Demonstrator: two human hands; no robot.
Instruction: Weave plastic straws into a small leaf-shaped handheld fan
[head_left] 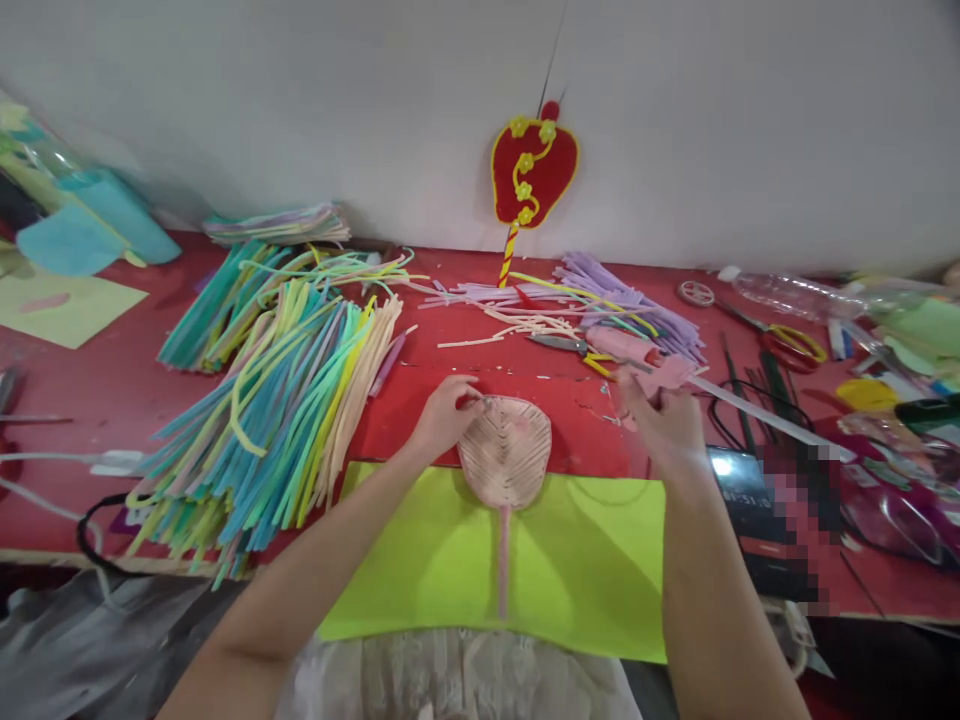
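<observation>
My left hand (444, 418) is closed in a pinch at the upper left edge of the pale pink, ribbed, leaf-shaped fan (506, 460). The fan's head spans the red tabletop (427, 350) and the bright yellow-green rectangular sheet (589, 570); its straight pink handle points toward my body. My right hand (671, 420) grips the pink gun-shaped tool (626, 347), right of the fan. A long, whitish rod (765, 415) extends rightward from the tool. Multicoloured fuzzy stems (281, 400) lie in bundles left of the fan.
</observation>
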